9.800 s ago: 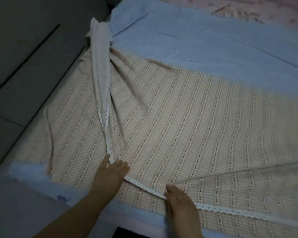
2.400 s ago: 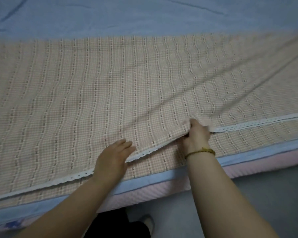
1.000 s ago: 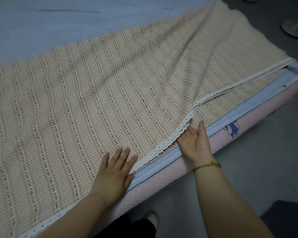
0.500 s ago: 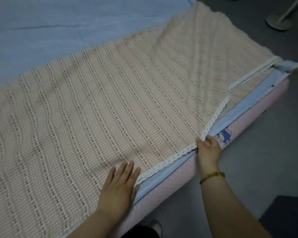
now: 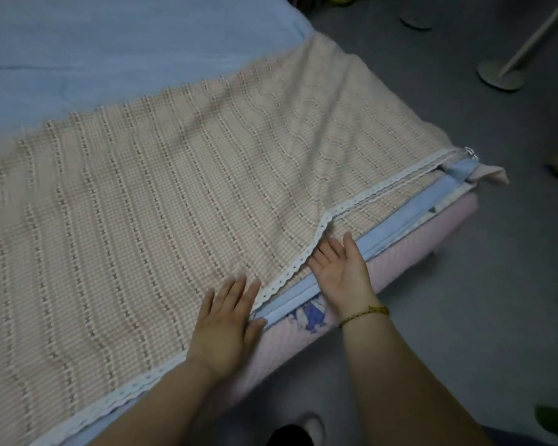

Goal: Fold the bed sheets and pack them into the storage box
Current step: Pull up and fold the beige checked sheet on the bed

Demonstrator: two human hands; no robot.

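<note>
Dim light falls on a grey floor (image 5: 464,333) beside a pink-sided bed (image 5: 413,249), a round-based stand (image 5: 500,77) farther off.

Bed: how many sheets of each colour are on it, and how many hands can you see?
Beige checked sheet: 1
Blue sheet: 1
Hands: 2, left hand and right hand
Total: 4

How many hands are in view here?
2. The left hand lies flat on the checked sheet beside its lace edge; the right hand, open, is at the mattress side, fingers at the lace.
</note>
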